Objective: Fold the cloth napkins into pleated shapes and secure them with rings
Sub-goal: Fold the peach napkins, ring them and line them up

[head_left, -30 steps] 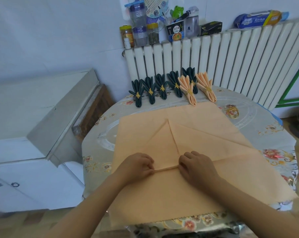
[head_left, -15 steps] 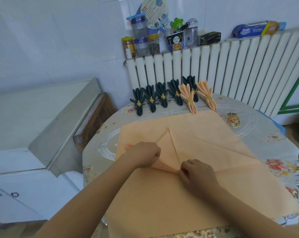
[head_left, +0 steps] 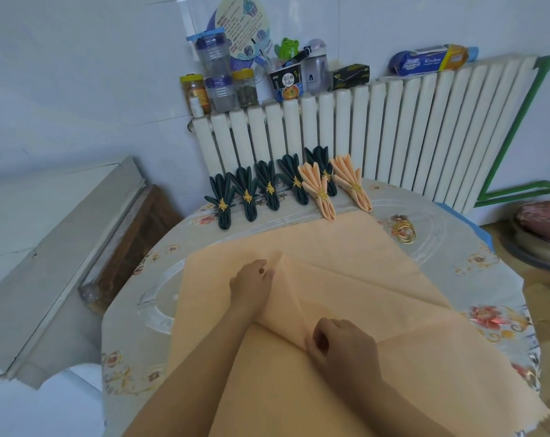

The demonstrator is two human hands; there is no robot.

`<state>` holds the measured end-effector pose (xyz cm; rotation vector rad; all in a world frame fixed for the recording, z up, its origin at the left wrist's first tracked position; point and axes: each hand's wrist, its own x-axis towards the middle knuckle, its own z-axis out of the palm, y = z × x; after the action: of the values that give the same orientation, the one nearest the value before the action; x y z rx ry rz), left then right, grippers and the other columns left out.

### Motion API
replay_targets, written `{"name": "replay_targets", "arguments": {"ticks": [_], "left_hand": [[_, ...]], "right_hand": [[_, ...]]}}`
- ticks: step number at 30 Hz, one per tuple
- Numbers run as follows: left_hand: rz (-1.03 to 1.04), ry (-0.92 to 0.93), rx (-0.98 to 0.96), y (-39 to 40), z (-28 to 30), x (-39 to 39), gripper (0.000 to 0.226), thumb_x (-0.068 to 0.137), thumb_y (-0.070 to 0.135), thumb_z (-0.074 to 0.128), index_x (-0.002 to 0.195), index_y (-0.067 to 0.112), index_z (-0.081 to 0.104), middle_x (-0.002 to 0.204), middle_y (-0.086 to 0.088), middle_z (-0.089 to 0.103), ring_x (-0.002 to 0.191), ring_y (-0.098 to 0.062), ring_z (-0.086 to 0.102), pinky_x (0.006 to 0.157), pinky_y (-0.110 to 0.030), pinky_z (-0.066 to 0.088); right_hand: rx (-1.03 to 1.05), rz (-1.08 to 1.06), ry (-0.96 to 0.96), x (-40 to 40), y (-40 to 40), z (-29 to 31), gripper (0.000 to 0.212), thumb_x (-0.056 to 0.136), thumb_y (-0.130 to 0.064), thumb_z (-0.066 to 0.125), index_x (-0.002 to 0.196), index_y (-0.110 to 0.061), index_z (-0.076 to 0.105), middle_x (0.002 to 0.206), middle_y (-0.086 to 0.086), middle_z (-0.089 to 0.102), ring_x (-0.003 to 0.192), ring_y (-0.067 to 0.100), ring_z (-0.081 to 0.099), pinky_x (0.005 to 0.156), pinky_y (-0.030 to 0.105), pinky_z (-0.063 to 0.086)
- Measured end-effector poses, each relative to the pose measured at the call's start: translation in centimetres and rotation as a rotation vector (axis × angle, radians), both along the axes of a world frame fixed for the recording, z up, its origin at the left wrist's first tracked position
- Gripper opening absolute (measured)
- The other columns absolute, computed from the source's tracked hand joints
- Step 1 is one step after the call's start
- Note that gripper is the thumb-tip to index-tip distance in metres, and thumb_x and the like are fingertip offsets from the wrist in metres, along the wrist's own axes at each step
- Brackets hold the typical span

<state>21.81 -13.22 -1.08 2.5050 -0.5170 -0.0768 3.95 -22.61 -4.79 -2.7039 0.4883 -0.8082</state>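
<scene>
Head view: left hand (head_left: pixel 251 283) now further up the peach napkin (head_left: pixel 346 310) than half a second before, toward 11 o'clock, fingertips pinching the fold's top corner. Right hand (head_left: pixel 343 350) in same place, at 6 o'clock, fingers curled, pinching the fold's lower end. Napkin spread flat on round floral table (head_left: pixel 488 279). At 12 o'clock, finished napkins (head_left: pixel 286 190) in rings; loose gold rings (head_left: pixel 404 231) at 2 o'clock. Behind, white radiator (head_left: pixel 393 137) with jars (head_left: pixel 216 86) on top.
</scene>
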Motion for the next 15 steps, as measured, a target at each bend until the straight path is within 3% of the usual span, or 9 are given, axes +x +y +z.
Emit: {"name": "replay_targets", "arguments": {"ticks": [6,11,13,15], "left_hand": [[0.079,0.094,-0.115,-1.4,-0.9,1.5,0.030,0.090,0.021,0.057,0.119,0.026,0.063,0.110,0.000,0.066,0.109,-0.022,0.058,0.100,-0.038,0.040],[0.041,-0.050,-0.030,-2.5,-2.4,1.8,0.031,0.090,0.016,0.051,0.118,0.024,0.062,0.109,-0.004,0.064,0.102,-0.024,0.058,0.090,-0.038,0.045],[0.019,-0.164,0.009,-2.8,-3.1,1.6,0.027,0.091,0.014,0.048,0.114,0.021,0.061,0.107,-0.006,0.061,0.100,-0.027,0.055,0.084,-0.037,0.043],[0.012,-0.213,0.042,-3.0,-3.4,1.5,0.025,0.091,0.012,0.047,0.113,0.018,0.057,0.107,-0.007,0.059,0.100,-0.028,0.052,0.082,-0.037,0.041]], "right_hand": [[-0.069,-0.018,-0.089,0.4,-0.1,-1.0,0.024,0.065,-0.047,0.048,0.054,-0.026,0.047,0.048,-0.014,0.047,0.047,0.004,0.048,0.043,0.017,0.021],[-0.070,0.002,-0.095,0.8,-0.4,-1.5,0.013,0.057,-0.037,0.064,0.068,-0.031,0.059,0.054,-0.014,0.051,0.052,0.004,0.051,0.041,0.017,0.032],[-0.081,0.037,-0.111,1.0,-0.5,-1.9,0.004,0.065,-0.035,0.061,0.066,-0.031,0.061,0.060,-0.013,0.053,0.055,0.006,0.053,0.042,0.017,0.034],[-0.075,0.057,-0.104,1.2,-0.7,-2.1,0.015,0.070,-0.037,0.051,0.062,-0.030,0.061,0.063,-0.012,0.055,0.056,0.008,0.054,0.043,0.017,0.035]]}}
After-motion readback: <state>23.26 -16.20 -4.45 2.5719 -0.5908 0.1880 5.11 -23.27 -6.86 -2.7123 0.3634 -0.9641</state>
